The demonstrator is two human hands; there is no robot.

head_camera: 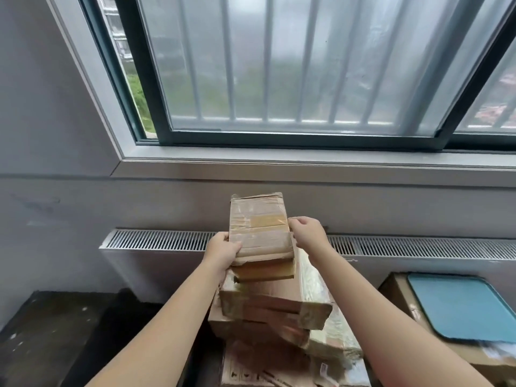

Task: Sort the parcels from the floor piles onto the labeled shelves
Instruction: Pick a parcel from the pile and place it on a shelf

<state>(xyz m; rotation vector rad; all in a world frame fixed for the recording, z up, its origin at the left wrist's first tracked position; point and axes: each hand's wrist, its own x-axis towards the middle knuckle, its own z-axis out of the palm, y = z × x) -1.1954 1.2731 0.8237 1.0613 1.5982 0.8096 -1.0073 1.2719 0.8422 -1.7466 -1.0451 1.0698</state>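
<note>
Cardboard parcel (pixel 261 233), above the parcel stack (pixel 273 305): left hand (pixel 223 251) and right hand (pixel 305 233) fingers grip its sides; stack label (pixel 324 368) illegible.

I can read no text, number or brand anywhere from here. The bottom carton (pixel 265 364) of the stack carries faint printed marks and a small sticker (pixel 324 368), both too blurred to make out.
</note>
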